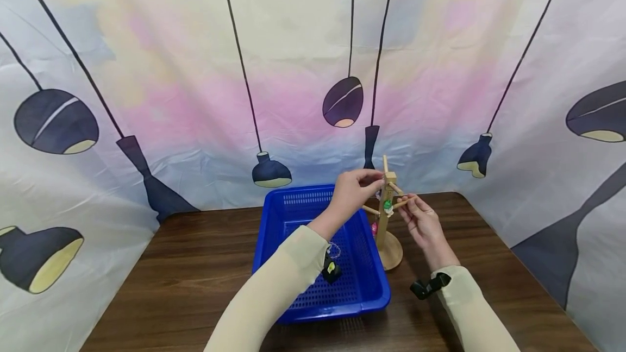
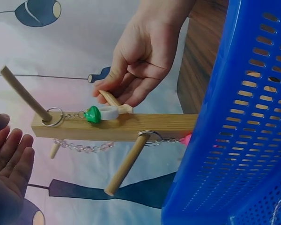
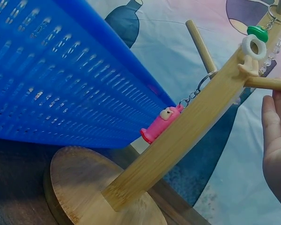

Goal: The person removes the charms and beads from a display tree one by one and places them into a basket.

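A wooden peg stand point(image 1: 383, 221) rises beside the blue basket, its round base on the table. My right hand point(image 1: 424, 224) pinches the end of one of its pegs point(image 2: 110, 97) between thumb and finger. Near the stand's top is my left hand point(image 1: 349, 194), its fingers loosely extended and nothing between them in the left wrist view. A keychain with a green and white charm point(image 2: 100, 114) hangs by its ring from an upper peg. From a lower peg hangs a pink figure keychain point(image 3: 163, 123). A clear bead strand point(image 2: 86, 148) hangs on the stand's far side.
The blue basket point(image 1: 264, 243) stands left of the stand, under my left forearm. Inside it lie a black item with a yellow patch point(image 1: 331, 269) and a beaded loop point(image 1: 335, 250). Behind the wooden table point(image 1: 195, 265) hangs a cloth printed with lamps point(image 1: 293, 42).
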{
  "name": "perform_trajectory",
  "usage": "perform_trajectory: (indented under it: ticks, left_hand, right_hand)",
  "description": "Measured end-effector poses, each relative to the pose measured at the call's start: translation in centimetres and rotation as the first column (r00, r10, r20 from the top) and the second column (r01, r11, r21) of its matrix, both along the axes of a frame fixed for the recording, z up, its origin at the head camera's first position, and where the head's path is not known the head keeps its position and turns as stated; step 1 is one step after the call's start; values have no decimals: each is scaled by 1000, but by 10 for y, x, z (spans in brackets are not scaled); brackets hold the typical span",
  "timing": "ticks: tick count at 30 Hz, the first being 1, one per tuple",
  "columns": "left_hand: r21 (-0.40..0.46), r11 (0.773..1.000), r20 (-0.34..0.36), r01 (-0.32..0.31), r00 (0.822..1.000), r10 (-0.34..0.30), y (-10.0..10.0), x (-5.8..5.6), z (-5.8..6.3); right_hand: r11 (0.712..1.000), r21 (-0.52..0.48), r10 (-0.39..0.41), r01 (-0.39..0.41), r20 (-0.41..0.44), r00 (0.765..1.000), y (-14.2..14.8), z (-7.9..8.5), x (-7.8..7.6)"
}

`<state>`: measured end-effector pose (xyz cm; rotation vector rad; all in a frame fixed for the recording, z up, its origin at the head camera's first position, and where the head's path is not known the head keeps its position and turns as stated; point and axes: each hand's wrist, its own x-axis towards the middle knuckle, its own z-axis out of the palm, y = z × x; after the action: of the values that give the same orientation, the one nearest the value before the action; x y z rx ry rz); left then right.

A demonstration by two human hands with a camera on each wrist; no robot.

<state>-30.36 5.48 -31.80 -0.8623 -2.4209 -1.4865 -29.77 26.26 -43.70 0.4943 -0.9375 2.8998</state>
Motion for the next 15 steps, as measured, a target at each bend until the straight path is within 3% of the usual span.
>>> perform_trajectory:
  ticks: [6, 15]
  left_hand:
    - [17, 1000, 88, -7, 996, 6, 1, -4, -6]
    - [-8, 1000, 113, -16, 993, 17, 5, -9, -15]
  right_hand:
    - [999, 35, -17, 17, -7, 1000, 0, 0, 1]
    - [998, 52, -27, 27, -1, 1000, 1, 1, 2]
